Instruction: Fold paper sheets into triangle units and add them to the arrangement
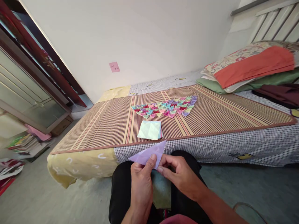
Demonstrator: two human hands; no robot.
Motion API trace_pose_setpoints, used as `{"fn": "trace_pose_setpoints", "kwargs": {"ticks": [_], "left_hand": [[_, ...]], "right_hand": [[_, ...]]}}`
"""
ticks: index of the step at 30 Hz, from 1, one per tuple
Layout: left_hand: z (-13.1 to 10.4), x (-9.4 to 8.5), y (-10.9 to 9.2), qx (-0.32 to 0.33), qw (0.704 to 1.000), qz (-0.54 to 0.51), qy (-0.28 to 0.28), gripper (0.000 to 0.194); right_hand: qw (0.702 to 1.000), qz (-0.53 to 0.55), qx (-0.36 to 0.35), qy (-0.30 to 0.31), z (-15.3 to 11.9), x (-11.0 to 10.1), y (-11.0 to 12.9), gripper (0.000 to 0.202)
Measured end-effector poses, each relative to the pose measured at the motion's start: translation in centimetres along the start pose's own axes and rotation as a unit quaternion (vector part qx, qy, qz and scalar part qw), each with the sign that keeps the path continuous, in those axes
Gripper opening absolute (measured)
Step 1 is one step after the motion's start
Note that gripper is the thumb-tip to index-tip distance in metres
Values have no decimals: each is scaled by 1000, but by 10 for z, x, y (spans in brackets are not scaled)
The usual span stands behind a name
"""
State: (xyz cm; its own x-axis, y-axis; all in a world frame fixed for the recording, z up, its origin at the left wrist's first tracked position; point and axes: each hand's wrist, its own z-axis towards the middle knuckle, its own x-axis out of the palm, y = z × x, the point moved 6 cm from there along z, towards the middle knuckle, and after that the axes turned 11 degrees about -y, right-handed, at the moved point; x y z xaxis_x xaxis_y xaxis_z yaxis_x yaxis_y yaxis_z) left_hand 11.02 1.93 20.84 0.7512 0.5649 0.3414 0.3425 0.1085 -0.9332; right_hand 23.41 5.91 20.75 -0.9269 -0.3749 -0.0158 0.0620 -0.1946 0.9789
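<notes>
My left hand point(140, 182) and my right hand point(178, 174) both pinch a lilac sheet of paper point(149, 152) folded into a triangle, held over my lap in front of the bed's edge. On the striped bamboo mat point(102, 124) just ahead lies a small stack of square papers point(149, 130) with a pale green sheet on top. Farther back on the mat, several small folded paper shapes point(165, 106) in pink, blue, green and purple lie side by side in rows.
The mat covers a bed with a checked sheet point(233, 146) and a yellow cover point(79, 163). Pillows and folded bedding point(249, 67) pile up at the right. A cabinet point(25, 87) and stacked books point(25, 144) stand at the left. A pink note point(114, 67) sticks on the wall.
</notes>
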Motion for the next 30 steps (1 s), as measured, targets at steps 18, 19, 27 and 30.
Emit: {"fn": "trace_pose_setpoints", "kwargs": {"ticks": [18,19,27,30], "left_hand": [[-20,11,-6,124,969,179,115,24],[-20,10,-8,128,968,185,113,24],[-9,-10,-22,151,964,197,92,29],[4,-30,-25,140,980,143,6,29]], "right_hand": [[947,-266,-182,-16,-3,-24,60,20],[951,-259,-170,-10,-3,-24,58,22],[970,-222,-88,48,-4,-23,41,24],[975,-202,-74,58,-3,-25,36,25]]}}
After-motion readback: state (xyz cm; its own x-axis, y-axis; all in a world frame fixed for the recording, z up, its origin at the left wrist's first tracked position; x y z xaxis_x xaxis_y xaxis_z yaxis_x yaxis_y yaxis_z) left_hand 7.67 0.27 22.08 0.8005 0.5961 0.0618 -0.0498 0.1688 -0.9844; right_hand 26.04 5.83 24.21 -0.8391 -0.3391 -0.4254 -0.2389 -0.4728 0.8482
